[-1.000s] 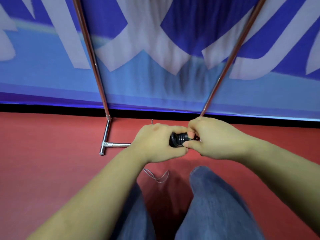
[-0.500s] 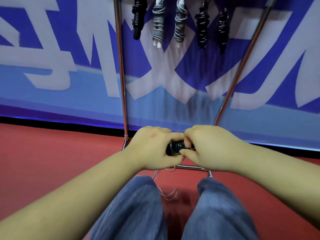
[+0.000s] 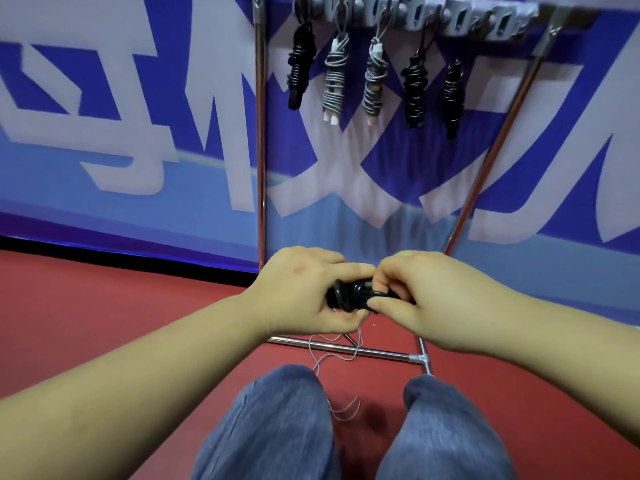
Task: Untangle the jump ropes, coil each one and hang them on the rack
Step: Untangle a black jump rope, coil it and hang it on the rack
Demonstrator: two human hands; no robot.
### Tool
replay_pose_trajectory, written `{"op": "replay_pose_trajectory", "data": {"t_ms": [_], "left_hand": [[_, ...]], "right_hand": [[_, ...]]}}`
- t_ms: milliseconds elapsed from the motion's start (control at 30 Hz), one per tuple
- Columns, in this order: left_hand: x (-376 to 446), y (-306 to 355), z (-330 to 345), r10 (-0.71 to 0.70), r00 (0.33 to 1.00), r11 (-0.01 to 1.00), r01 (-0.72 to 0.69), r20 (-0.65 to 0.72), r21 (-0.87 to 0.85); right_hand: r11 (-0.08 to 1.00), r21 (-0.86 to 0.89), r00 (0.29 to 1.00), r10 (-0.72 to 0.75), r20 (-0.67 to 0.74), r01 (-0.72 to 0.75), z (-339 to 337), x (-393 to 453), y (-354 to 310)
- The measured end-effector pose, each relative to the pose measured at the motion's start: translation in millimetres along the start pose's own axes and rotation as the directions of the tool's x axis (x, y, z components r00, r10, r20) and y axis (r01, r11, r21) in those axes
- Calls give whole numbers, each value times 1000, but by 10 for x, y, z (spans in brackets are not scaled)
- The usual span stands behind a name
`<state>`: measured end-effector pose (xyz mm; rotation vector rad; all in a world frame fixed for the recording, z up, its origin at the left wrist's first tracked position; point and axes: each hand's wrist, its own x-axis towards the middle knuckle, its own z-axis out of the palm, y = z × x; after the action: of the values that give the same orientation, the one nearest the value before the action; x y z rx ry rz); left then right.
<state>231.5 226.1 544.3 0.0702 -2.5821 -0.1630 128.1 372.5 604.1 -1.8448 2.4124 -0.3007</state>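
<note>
Black rope [image 3: 353, 296], wound into a tight bundle, sits between the two hands in front of the rack [image 3: 260, 140]. The left hand [image 3: 304, 289] curls round the bundle's left end, fingers closed on it, while the right hand [image 3: 426, 299] pinches the right end with thumb and forefinger; the rest of its fingers are folded under and partly hidden. Both hands touch each other over the coil. Beyond them stand the rack's chrome uprights, with its base bar [image 3: 381, 353] lying on the red floor [image 3: 104, 306] just below the hands. Five coiled ropes hang from the hook strip [image 3: 415, 15] along the top: a black one [image 3: 300, 67] at the left, two grey ones [image 3: 335, 81] [image 3: 374, 81] with white handle tips, then two more black ones [image 3: 414, 88] [image 3: 453, 95]. The hooks to the right of these are blurred. A thin grey cord [image 3: 332, 358] trails loose on the floor between the knees, in blue jeans [image 3: 277, 427], running up toward the hands. Behind the rack hangs a blue banner [image 3: 138, 133] with large white characters.
</note>
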Motion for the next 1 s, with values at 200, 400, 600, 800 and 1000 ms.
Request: {"op": "replay_pose_trajectory", "data": {"t_ms": [200,400,600,800,1000], "left_hand": [[25,35,-23,14,999,1000,-14,32,7],[-59,-78,113,38,996,997,-33,78,-74],[-137,-512,648,42,959,996,-18,282,-88],[-181,-265,32,158,987,987,-158,26,-18],[-223,-264,88,47,999,999,-47,19,15]], "right_hand": [[995,32,995,95,-5,-94,40,37,-61],[980,-191,998,-45,52,54,63,39,-137],[975,217,996,-58,71,41,148,27,-131],[983,181,995,-3,105,-16,158,70,-136],[949,243,971,159,176,-199,214,126,-183]]}}
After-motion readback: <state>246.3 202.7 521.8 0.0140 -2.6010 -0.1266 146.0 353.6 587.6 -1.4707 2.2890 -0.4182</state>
